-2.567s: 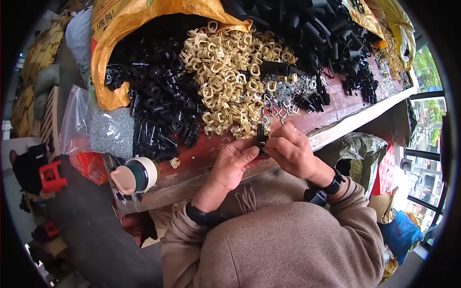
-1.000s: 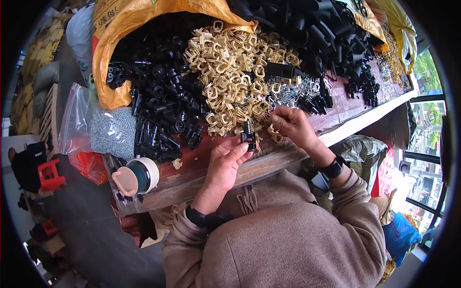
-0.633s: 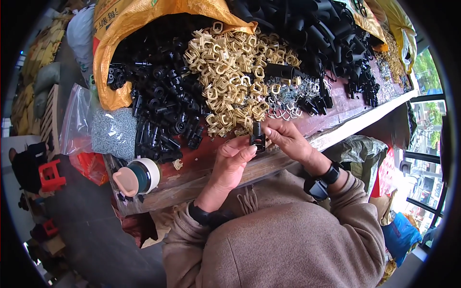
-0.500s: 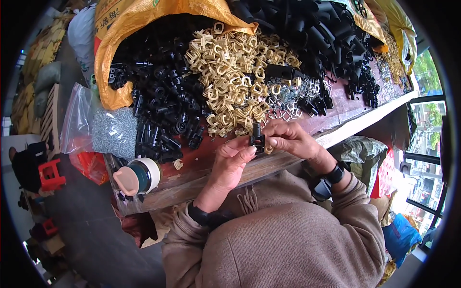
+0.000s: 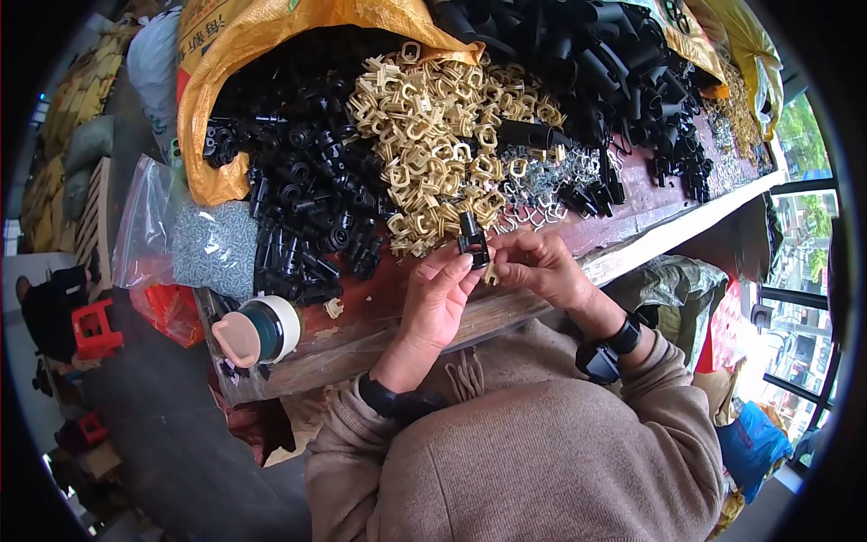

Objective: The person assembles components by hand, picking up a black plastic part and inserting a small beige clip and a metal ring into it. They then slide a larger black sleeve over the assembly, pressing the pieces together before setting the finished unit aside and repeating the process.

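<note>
Pinched upright between the closed fingers of the left hand (image 5: 440,303), a small, light, stiff black plastic fitting (image 5: 471,240) is held above the tabletop (image 5: 632,212), while a beige clip (image 5: 492,274) is gripped by the right hand (image 5: 542,269).

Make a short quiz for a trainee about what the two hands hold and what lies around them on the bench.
1. True or false: the left hand holds a small black plastic tube piece at its fingertips.
2. Which heap lies directly behind both hands? A. beige plastic clips B. red bricks C. glass jars
3. Fill in: the right hand pinches a small ____ coloured clip.

Key:
1. True.
2. A; black plastic parts lie to their left, thin metal wire clips to their right.
3. Beige.
</note>
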The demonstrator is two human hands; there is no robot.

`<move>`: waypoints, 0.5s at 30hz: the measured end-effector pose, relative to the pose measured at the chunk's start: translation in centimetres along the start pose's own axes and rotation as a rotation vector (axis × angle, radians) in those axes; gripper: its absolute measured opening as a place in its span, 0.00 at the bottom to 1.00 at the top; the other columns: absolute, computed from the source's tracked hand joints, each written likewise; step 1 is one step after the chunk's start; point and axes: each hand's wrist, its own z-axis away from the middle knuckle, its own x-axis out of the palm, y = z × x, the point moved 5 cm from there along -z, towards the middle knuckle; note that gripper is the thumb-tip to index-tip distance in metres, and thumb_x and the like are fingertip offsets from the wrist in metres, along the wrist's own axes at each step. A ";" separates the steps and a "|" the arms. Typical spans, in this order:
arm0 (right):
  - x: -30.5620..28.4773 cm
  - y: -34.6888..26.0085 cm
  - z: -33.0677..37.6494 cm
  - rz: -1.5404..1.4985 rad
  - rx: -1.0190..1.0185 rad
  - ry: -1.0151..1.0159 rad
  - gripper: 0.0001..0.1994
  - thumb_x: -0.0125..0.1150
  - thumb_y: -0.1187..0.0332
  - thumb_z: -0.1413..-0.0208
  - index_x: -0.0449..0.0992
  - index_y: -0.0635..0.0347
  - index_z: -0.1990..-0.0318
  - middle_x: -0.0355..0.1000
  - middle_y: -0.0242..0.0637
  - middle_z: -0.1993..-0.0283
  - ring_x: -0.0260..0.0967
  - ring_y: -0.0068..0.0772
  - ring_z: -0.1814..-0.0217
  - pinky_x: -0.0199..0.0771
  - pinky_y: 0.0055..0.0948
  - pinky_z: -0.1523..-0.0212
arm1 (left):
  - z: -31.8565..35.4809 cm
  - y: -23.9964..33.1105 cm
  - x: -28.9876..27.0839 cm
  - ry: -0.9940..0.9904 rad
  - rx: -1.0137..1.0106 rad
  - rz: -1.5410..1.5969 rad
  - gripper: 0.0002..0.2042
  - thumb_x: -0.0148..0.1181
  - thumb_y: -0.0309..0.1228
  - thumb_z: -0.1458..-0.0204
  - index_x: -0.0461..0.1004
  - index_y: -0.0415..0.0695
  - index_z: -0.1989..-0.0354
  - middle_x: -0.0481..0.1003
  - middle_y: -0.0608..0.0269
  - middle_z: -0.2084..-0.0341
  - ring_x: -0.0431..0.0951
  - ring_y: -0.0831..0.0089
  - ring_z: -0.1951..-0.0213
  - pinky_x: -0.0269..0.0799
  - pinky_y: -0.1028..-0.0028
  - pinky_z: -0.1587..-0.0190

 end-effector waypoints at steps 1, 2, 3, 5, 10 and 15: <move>-0.1 -0.2 0.0 -0.020 -0.024 0.003 0.13 0.56 0.74 0.53 0.68 0.63 0.58 0.66 0.27 0.70 0.63 0.16 0.70 0.65 0.15 0.68 | 0.0 0.0 0.0 0.000 -0.002 0.020 0.11 0.52 0.25 0.54 0.68 0.36 0.61 0.72 0.55 0.65 0.72 0.67 0.60 0.67 0.75 0.54; -0.2 -0.3 0.1 -0.040 -0.048 0.004 0.12 0.56 0.74 0.53 0.69 0.63 0.59 0.66 0.27 0.70 0.63 0.15 0.70 0.65 0.15 0.69 | 0.1 0.0 -0.1 0.001 0.000 0.020 0.11 0.52 0.25 0.54 0.68 0.36 0.61 0.72 0.55 0.65 0.72 0.67 0.60 0.67 0.75 0.54; -0.3 -0.7 0.1 -0.040 -0.048 0.002 0.12 0.56 0.74 0.53 0.69 0.63 0.59 0.66 0.27 0.70 0.63 0.15 0.70 0.65 0.15 0.69 | 0.2 0.1 -0.3 0.007 -0.011 0.006 0.11 0.52 0.25 0.54 0.67 0.36 0.61 0.72 0.55 0.65 0.72 0.66 0.60 0.68 0.75 0.55; -0.7 -2.4 0.1 -0.118 -0.102 0.037 0.10 0.56 0.74 0.53 0.69 0.63 0.62 0.66 0.27 0.70 0.63 0.16 0.70 0.65 0.15 0.69 | 0.3 0.3 -0.8 0.018 -0.036 -0.020 0.11 0.52 0.25 0.53 0.67 0.36 0.60 0.72 0.55 0.65 0.73 0.66 0.62 0.70 0.75 0.57; 0.0 -4.1 0.0 -0.078 -0.114 0.007 0.06 0.56 0.74 0.53 0.70 0.63 0.66 0.66 0.29 0.70 0.63 0.16 0.71 0.66 0.15 0.70 | 1.2 0.2 0.5 -0.061 -0.222 -0.063 0.10 0.54 0.25 0.54 0.70 0.38 0.61 0.72 0.62 0.67 0.73 0.73 0.65 0.71 0.79 0.63; 1.1 -4.5 0.1 -0.012 -0.113 -0.071 0.07 0.54 0.73 0.51 0.69 0.65 0.65 0.67 0.28 0.69 0.64 0.17 0.67 0.67 0.17 0.65 | 1.8 -0.5 0.1 -0.100 -0.258 -0.103 0.12 0.53 0.28 0.53 0.68 0.38 0.59 0.72 0.58 0.67 0.75 0.66 0.65 0.73 0.78 0.64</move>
